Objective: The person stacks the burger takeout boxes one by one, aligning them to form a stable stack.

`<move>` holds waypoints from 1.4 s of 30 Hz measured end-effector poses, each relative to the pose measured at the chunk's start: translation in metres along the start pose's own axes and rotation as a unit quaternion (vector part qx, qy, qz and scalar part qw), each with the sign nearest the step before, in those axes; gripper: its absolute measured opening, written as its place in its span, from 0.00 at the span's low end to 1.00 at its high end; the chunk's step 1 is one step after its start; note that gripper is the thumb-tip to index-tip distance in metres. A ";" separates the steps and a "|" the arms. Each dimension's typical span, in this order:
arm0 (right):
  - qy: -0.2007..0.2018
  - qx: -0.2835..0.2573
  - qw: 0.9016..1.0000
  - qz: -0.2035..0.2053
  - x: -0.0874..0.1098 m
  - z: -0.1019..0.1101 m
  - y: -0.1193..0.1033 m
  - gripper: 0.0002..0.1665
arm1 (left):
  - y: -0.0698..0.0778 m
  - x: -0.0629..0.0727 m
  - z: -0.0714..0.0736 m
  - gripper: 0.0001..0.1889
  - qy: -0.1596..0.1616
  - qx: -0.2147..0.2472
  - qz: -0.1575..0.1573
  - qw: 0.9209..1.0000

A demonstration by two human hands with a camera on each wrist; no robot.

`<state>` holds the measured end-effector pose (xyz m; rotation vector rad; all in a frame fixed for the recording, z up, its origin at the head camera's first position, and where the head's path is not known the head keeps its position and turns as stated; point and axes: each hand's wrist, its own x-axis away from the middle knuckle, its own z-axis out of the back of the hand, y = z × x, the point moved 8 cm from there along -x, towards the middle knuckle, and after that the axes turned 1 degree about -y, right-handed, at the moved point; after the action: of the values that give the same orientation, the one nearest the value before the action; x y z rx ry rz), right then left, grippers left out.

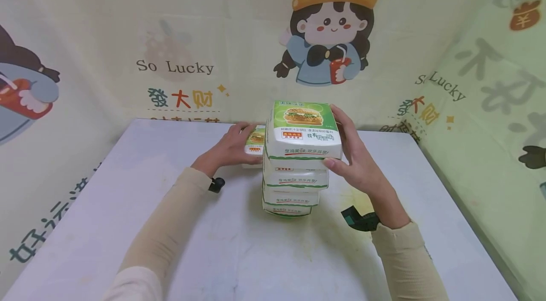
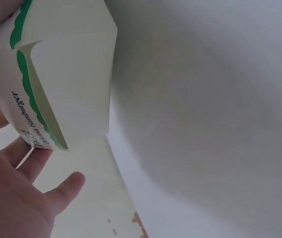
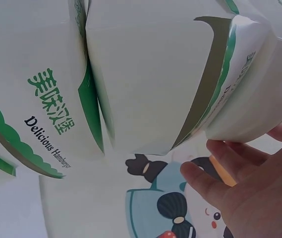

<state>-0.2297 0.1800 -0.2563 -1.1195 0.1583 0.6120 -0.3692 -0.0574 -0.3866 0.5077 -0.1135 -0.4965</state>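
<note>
Burger boxes, white with green scalloped trim, stand in a leaning stack (image 1: 294, 200) near the table's middle. My right hand (image 1: 361, 166) grips the top box (image 1: 304, 135), its thumb at the front corner and its fingers along the right side; a burger picture shows on its green lid. In the right wrist view, the right fingers (image 3: 230, 161) lie against that box, with lower boxes (image 3: 150, 74) beside it. Behind the stack, to the left, my left hand (image 1: 230, 149) holds another burger box (image 1: 255, 142), partly hidden. The left wrist view shows its white side (image 2: 76, 74) and spread fingers.
The white table (image 1: 204, 244) reaches back to a printed cloth backdrop (image 1: 247, 45). Similar cloth hangs at the left and right sides. Dark straps (image 1: 362, 219) sit on both wrists.
</note>
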 end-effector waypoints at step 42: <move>-0.002 0.001 1.000 0.009 -0.002 -0.002 -0.003 0.59 | -0.034 0.021 -0.004 0.60 0.005 0.103 0.015 0.995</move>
<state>-0.2291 0.1765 -0.2540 -1.1154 0.1651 0.6300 -0.3645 -0.0919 -0.4074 0.7103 -0.1639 -0.4553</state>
